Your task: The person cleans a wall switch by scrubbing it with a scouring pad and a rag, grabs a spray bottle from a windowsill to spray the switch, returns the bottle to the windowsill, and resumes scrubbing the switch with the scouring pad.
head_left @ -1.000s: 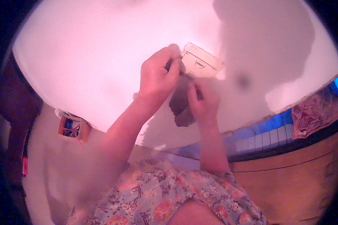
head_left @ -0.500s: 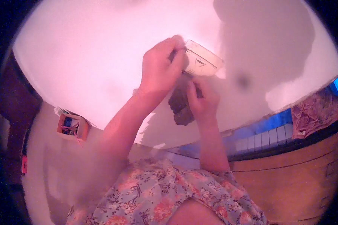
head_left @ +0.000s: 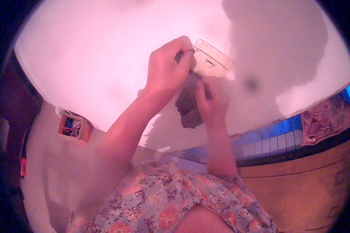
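Note:
My left hand [head_left: 168, 66] is closed, its thumb and fingers pinching the left edge of a small flat cream box or card [head_left: 212, 60]. A dark line runs along the far side of that piece, with a small printed mark near its middle. Just below it, my right hand [head_left: 214, 100] is closed, thumb against fingers, close to the near corner. A thin dark strip shows between the two hands; what the right fingers pinch is too small to name. Left of the right hand lies a jagged dark patch [head_left: 189, 110], perhaps shadow.
The white table [head_left: 93, 58] has a curved edge and a broad shadow at right. At lower left, an open cardboard box [head_left: 74, 128] holds mixed small items. A quilted pink cloth [head_left: 324, 118] lies at right, over what looks like piano keys [head_left: 272, 144]. Below is a wooden surface [head_left: 299, 194].
Both hands stay nearly in place. The cream piece has shifted very slightly up and right, and my right hand moved a little with it.

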Motion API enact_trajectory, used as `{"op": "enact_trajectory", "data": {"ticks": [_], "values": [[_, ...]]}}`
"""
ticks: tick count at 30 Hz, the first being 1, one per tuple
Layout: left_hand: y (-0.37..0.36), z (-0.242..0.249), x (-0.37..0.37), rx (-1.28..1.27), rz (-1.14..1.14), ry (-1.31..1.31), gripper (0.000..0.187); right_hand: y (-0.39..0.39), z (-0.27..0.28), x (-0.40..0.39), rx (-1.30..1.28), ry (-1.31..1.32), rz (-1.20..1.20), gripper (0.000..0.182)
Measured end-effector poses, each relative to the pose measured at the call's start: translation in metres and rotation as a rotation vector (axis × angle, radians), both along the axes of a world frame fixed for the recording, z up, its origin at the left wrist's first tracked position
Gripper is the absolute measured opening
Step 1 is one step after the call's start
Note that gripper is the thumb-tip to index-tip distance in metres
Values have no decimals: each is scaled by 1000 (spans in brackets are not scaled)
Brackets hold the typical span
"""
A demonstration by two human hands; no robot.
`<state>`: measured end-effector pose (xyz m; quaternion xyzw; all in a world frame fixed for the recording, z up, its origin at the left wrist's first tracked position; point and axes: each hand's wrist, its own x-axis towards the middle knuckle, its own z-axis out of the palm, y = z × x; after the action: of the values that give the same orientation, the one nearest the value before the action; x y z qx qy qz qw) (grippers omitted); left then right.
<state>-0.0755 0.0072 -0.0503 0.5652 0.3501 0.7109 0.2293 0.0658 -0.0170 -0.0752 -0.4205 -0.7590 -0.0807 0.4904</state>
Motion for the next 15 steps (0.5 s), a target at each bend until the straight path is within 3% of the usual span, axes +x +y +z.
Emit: {"op": "enact_trajectory", "data": {"ticks": [4,6,10,15], "values": [[1,8,1,49,14,-9,8,-5,5,-2,-49,6,-34,8],[-2,0,0,-9,35,11,8,-7,9,-4,-181,34,-56,8],[-12,-34,7,-116,90,15,6,-10,9,-4,-167,72,-40,8],[-2,-45,15,88,184,-68,3,-7,11,-2,-175,23,-62,9]]}}
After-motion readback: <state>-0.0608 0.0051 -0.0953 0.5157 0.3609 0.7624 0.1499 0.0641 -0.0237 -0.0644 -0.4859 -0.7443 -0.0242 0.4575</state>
